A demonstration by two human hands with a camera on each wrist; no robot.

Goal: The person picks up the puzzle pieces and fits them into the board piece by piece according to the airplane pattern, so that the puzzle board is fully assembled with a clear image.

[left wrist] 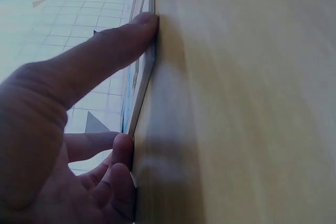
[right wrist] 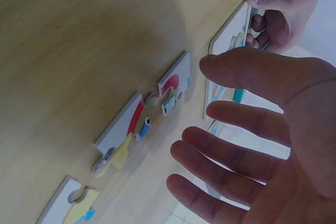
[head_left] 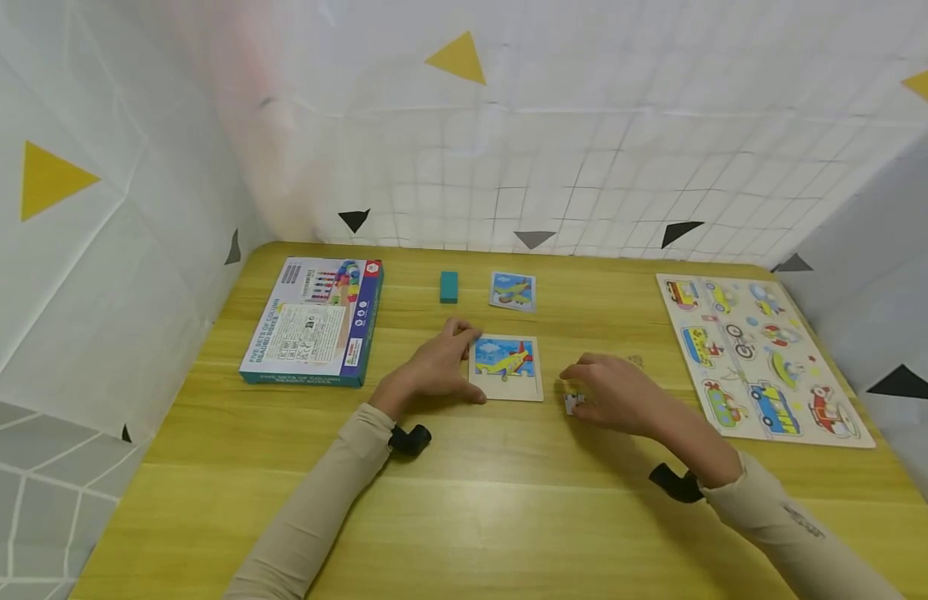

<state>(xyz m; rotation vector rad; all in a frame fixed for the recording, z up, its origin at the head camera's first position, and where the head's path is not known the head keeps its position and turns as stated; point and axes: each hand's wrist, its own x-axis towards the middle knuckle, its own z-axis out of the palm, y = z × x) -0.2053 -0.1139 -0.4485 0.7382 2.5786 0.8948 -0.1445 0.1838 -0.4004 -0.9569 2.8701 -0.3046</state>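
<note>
A small wooden jigsaw board (head_left: 522,390) with a partly filled airplane picture lies flat on the table. My left hand (head_left: 441,367) holds its left side, thumb at the near corner and fingertips at the far one. In the left wrist view the thumb (left wrist: 121,45) presses against the board's edge (left wrist: 142,95). To the right of the board my right hand (head_left: 617,396) hovers with spread fingers just over some loose jigsaw pieces (head_left: 573,405). The right wrist view shows a red-marked piece (right wrist: 178,74), a long piece (right wrist: 122,127) and a yellow-marked piece (right wrist: 62,203) on the tabletop.
Behind the board lie an airplane picture card (head_left: 513,292) and a teal block (head_left: 448,287). A boxed bead set (head_left: 306,333) occupies the left side. On the right rests a large vehicle puzzle board (head_left: 756,367). Patterned white sheeting (head_left: 448,167) encloses the back and sides.
</note>
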